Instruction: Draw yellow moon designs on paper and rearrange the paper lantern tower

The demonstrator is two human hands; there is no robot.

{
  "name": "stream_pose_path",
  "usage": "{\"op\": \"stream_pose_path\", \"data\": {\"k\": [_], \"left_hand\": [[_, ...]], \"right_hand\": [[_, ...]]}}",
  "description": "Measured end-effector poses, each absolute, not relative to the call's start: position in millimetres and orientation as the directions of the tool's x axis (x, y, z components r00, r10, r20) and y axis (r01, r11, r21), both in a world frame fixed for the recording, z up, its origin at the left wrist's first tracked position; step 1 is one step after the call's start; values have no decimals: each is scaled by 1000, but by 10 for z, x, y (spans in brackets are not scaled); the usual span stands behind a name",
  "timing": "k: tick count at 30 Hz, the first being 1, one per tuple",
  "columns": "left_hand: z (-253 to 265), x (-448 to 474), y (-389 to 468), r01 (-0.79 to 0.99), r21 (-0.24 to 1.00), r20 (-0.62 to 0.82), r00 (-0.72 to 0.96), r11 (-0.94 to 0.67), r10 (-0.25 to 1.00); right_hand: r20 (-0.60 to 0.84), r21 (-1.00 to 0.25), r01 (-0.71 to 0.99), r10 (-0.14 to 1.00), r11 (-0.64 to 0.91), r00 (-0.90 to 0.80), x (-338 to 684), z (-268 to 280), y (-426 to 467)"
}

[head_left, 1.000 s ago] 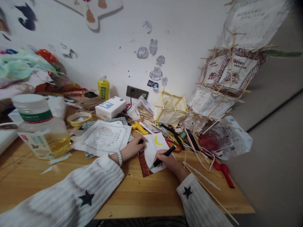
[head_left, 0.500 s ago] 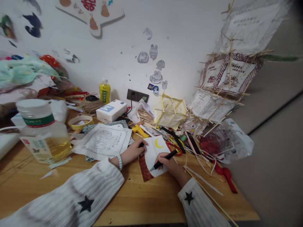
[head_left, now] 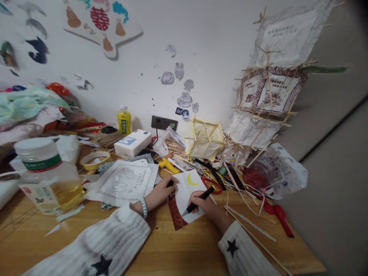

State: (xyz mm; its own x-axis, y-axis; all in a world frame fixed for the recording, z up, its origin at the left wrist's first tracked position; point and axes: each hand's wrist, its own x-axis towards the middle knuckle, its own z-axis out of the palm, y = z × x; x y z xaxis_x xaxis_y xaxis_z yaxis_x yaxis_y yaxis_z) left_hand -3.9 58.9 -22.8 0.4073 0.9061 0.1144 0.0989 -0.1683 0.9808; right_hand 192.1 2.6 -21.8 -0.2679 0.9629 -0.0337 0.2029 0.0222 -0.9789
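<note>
At the far left of the bench, a heap of cloth lies against the white wall, and in front of it stands a large clear jar with a white lid and some yellow liquid inside. On the wall above hangs a shaped panel with a red character. Further right come a tape roll, a coil of twine, a yellow bottle and a white box, with drawn sheets nearer the front. The left hand is curled at the left edge of a white card, with a small dark object in its fingers. The card lies flat on the bench between the hands, bearing a yellow crescent and a brown border. The right hand grips a black marker, its tip at the brown area. Behind are a yellow glue gun and a socket; to the right, a phone, tall paper frames and a plastic bag. Compared with a second ago, the view has tilted up, showing more of the wall panel; both hands keep their places on the card, and the tip remains at the brown area.
</note>
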Motion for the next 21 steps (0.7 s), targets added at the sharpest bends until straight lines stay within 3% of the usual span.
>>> {"op": "stream_pose_path", "data": {"k": [21], "left_hand": [[-176, -51, 550, 111, 976, 130, 401, -188, 907]], "right_hand": [[-57, -979, 206, 962, -1, -266, 1897, -185, 12]]}}
